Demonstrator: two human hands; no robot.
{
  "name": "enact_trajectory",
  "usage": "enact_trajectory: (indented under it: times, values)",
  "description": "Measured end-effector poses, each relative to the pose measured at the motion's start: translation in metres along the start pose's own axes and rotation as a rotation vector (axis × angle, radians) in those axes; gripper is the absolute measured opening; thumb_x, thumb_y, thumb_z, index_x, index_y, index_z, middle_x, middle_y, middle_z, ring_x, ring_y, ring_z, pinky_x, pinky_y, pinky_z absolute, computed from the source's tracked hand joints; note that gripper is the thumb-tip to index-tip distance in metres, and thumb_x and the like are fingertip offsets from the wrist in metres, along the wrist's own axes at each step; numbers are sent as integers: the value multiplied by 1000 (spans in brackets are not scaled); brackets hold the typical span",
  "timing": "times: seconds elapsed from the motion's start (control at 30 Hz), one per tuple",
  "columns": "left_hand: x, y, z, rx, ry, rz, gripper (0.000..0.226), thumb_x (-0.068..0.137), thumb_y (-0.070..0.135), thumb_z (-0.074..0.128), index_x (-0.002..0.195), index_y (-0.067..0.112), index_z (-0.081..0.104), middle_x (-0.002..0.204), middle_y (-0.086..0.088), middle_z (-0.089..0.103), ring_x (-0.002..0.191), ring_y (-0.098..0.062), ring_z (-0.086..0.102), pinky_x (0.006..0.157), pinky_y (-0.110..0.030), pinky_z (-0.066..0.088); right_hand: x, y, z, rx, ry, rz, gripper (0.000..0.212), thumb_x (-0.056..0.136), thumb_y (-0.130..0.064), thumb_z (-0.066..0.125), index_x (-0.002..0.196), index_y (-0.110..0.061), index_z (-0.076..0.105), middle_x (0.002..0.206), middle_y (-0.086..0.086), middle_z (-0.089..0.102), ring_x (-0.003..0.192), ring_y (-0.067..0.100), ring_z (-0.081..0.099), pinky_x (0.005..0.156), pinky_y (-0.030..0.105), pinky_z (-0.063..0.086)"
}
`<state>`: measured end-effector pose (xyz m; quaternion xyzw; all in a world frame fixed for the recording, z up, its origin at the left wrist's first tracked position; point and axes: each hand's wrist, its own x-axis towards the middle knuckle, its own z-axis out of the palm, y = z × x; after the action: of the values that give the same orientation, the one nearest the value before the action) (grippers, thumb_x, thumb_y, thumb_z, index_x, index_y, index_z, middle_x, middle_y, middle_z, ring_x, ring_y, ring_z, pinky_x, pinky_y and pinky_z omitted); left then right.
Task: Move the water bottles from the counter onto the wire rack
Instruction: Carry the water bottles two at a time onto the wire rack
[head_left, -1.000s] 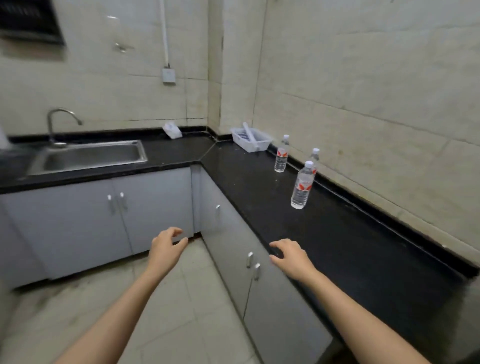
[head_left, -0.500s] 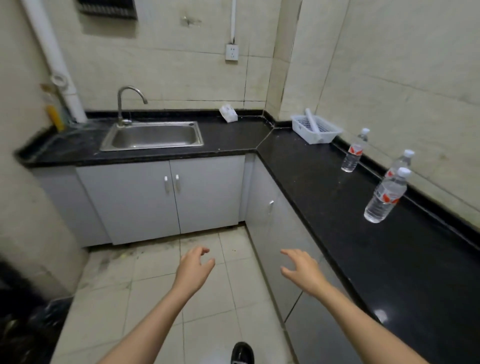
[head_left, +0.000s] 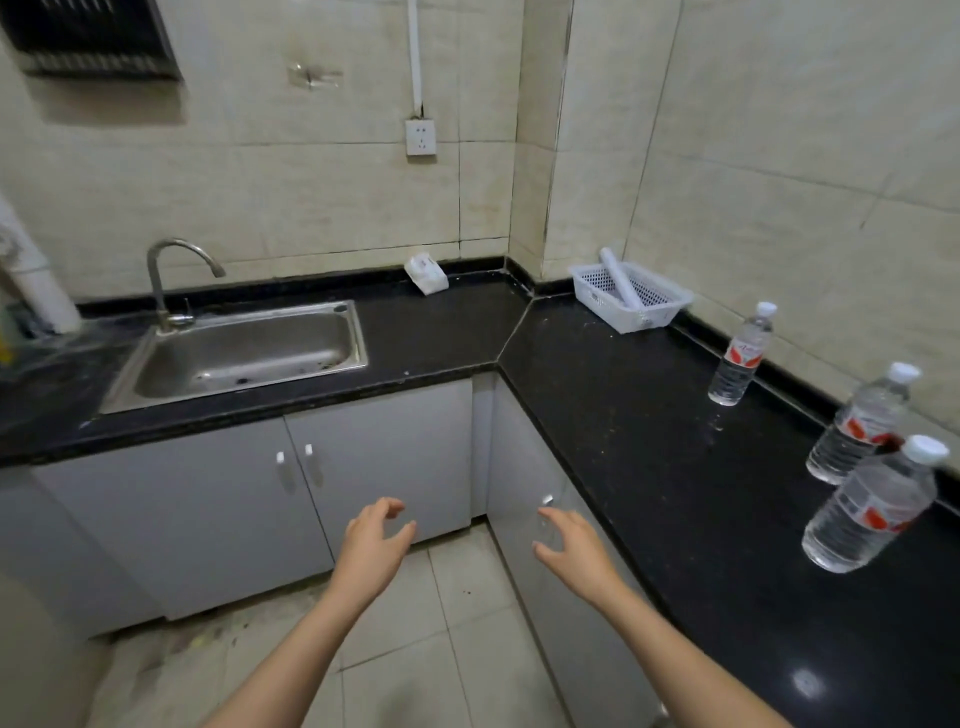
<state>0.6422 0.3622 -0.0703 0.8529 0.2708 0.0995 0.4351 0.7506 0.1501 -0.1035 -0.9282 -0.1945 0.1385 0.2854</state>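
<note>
Black counter runs along two walls and bends at the corner, from the left of the frame to the lower right. Right of the corner sits a white basket with little holes in its sides. A white roll lies slanted inside it.

Three water bottles stand on the right part of the counter, close to the wall. The far bottle is lower right of the basket. The middle bottle is by the right edge of the frame. The near bottle is just below it. All have white caps and clear water inside.

A metal sink with dark specks on its bottom is at the left, with a bent tap behind it. A small white pack leans on the back wall, below a white socket. Grey cupboard doors are under the counter, and the floor has pale tiles.

Each bottle has a red and white label. The words are too small to read.

The left hand and right hand hang low in the middle, well apart from the bottles. Their fingers are spread, a little bent, and hold nothing.
</note>
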Motion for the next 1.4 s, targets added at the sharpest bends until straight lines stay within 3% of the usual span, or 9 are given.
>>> enact_trajectory:
  times: [0.2,0.4,0.53,0.73,0.93,1.07,1.27,1.4]
  values:
    - [87,-11,4,-42,-35,-31,32,88,17,55,117,6,54,125,-12,54,120,-25,46,101,-36,36,76,-6,5,-8,-22,58,52,88,-28,55,137,-18,39,138,10,45,132,24,37,108,31,29]
    - [218,-19,2,-102,-93,12,26,86,12,57,110,2,57,121,-16,57,114,-29,51,97,-36,37,164,-25,-2,-62,91,143,52,89,-30,53,138,-19,37,138,8,42,129,22,39,106,31,32]
    - [304,-11,3,-138,-214,106,12,84,6,58,94,11,53,115,-20,59,111,-32,53,94,-34,38,207,-38,-15,-43,228,284,50,88,-28,55,135,-17,41,134,8,46,124,22,44,100,30,36]
    - [396,8,16,-109,-369,218,26,84,8,59,108,-2,58,115,-18,60,110,-30,54,91,-34,38,221,-49,-31,8,419,528,47,88,-27,55,133,-18,44,133,7,48,125,23,42,99,29,35]
    - [406,48,97,-145,-672,237,19,85,6,57,104,1,56,114,-22,58,110,-34,54,93,-37,40,181,-26,-42,41,549,761,44,88,-25,57,130,-16,47,130,7,50,122,21,45,97,28,36]
    - [388,87,154,-101,-814,330,27,85,8,57,110,-1,56,109,-14,57,105,-29,54,87,-30,39,158,7,-62,69,686,880,42,86,-20,59,127,-14,50,126,8,52,119,24,47,96,27,35]
    - [382,144,228,-38,-919,417,15,83,10,60,96,16,54,104,-8,59,95,-22,56,82,-25,39,154,89,-85,160,808,976,42,84,-18,62,125,-11,52,125,9,55,118,24,49,98,29,35]
    - [400,188,280,2,-925,408,15,85,11,59,95,17,51,104,-6,57,95,-20,53,83,-25,38,174,144,-121,247,860,1023,43,83,-17,63,124,-9,53,121,13,56,117,27,51,97,33,38]
